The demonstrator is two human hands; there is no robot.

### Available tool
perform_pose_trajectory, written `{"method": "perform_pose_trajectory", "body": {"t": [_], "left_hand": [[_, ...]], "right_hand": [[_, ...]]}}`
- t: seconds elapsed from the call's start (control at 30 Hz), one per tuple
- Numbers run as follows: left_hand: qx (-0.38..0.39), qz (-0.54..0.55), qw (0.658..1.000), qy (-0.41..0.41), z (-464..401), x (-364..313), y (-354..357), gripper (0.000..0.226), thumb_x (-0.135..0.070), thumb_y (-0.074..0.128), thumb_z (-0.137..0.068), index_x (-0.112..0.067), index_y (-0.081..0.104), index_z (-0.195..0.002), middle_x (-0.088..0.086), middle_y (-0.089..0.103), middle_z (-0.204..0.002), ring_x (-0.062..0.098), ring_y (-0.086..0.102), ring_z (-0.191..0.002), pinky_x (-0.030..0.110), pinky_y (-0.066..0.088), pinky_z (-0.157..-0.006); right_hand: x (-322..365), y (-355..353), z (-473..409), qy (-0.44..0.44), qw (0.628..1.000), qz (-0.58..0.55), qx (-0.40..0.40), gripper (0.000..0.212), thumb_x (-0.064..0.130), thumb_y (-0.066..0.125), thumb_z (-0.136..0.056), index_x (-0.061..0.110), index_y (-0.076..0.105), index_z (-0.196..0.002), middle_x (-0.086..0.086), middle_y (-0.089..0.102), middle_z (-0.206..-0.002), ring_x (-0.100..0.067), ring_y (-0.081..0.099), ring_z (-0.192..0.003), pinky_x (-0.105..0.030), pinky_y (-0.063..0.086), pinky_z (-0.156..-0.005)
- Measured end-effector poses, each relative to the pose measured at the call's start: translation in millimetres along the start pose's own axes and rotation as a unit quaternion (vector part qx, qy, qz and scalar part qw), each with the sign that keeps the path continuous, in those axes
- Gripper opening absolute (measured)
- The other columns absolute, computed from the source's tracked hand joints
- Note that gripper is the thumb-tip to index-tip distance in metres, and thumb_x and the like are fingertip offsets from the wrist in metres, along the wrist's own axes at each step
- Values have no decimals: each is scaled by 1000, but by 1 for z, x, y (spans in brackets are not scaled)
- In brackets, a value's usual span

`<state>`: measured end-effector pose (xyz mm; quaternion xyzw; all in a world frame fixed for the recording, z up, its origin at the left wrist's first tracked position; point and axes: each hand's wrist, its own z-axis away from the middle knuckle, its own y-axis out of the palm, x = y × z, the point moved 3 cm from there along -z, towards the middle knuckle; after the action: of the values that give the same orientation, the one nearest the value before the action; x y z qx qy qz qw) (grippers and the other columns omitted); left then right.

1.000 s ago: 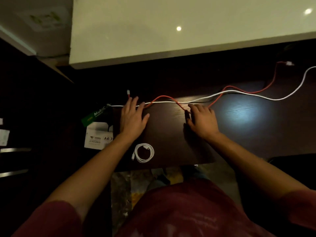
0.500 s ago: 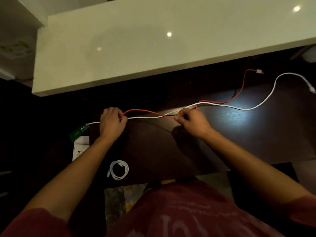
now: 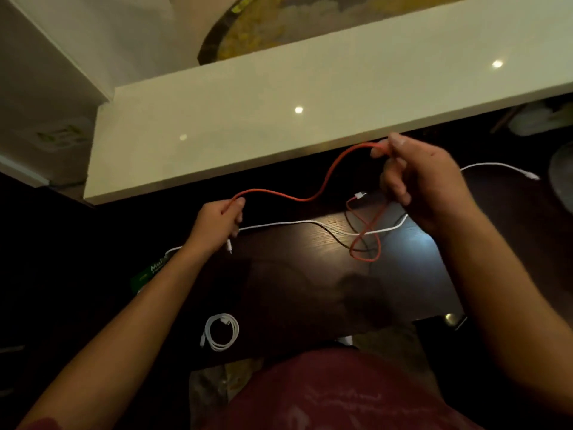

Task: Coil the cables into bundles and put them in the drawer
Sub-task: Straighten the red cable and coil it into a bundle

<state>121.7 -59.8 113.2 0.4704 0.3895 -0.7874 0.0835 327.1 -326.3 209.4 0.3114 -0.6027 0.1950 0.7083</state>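
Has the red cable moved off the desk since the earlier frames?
Yes. The red cable is now lifted above the dark desk, which the long white cable rests on.

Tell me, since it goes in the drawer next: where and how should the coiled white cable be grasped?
Probably pinch the coiled white cable across its bundled strands, coming from above. It lies flat on the dark table, so the ring can be clamped across all turns at once, which should keep the loops together.

Dim room: ceiling spots are reflecting off a glossy cream counter [image 3: 310,97] overhanging a dark wood-grain desk [image 3: 294,283], patterned floor showing beyond.
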Motion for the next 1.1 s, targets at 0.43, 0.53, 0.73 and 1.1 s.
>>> {"method": "perform_pose_trajectory", "body": {"t": [0.43,0.53,0.73,1.1], "left_hand": [[372,126,883,259,116,-142,18,41,-20,44,-105,-4,56,-69,-9,41,-46,9,35,-43,35,26,-49],[421,157,843,296,140,-156,23,38,-19,41,-104,-3,56,-73,-9,45,-48,4,36,-43,37,28,-49],[241,17,874,423,109,-141,38,45,-42,45,-103,-16,59,-69,-10,50,-52,0,46,-51,23,37,-55],[-45,-21,803,594,81,-161,80,58,-48,48,-104,-2,72,-77,10,56,-68,29,56,-60,42,45,-55]], "right_hand": [[-22,72,103,-42,921,382,-72,62,35,71,-94,28,46,-150,9,57,-143,-5,54,-130,-24,46,-104],[-3,78,129,-93,941,314,-83,29,38,57,-98,18,72,-113,-3,74,-104,-8,67,-99,-36,53,-87],[52,75,165,-91,950,282,-93,21,19,64,-100,6,74,-87,7,54,-56,-6,46,-51,-22,37,-54],[119,2,187,60,836,546,-4,21,36,61,-100,20,70,-90,-2,75,-66,-17,73,-55,-42,64,-65]]}}
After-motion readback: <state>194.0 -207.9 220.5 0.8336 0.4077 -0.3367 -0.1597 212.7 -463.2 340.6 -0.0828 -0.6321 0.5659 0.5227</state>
